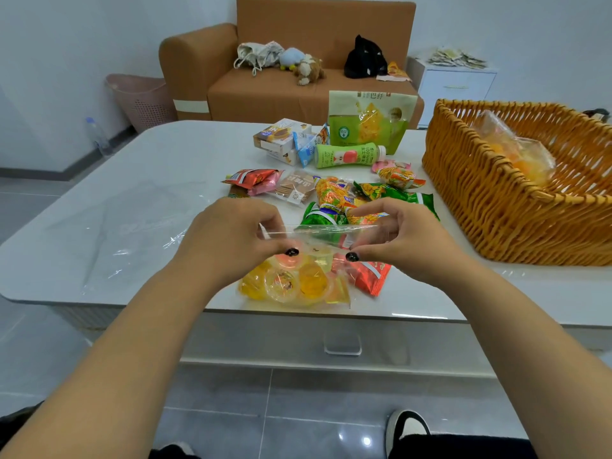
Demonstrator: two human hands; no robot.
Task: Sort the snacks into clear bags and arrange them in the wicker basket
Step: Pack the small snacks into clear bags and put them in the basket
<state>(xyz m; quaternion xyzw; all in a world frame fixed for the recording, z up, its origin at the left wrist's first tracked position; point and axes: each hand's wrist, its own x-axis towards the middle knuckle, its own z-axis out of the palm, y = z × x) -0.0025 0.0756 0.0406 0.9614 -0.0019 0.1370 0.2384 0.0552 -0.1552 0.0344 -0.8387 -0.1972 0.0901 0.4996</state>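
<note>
My left hand (pixel 238 236) and my right hand (pixel 397 235) each pinch one end of the top edge of a clear bag (pixel 318 235), held just above the table. Inside the bag lie several yellow and orange jelly cups (pixel 291 284). A red snack packet (pixel 371 276) lies beside them under my right hand. Beyond my hands, green and orange snack packets (pixel 341 197), cracker packs (pixel 296 190) and red and pink packets (pixel 255 180) are spread on the white table (pixel 149 180). The wicker basket (pixel 496 207) stands at the right, holding a filled clear bag (pixel 516 154).
Spare clear bags (pixel 132 240) lie flat at the table's left. A green juice bottle (pixel 347 155), a green standing pouch (pixel 371 120) and small boxes (pixel 281 137) sit at the back. A brown sofa (pixel 298 61), a pink bin (pixel 142 97) and a white cabinet (pixel 457 84) stand behind.
</note>
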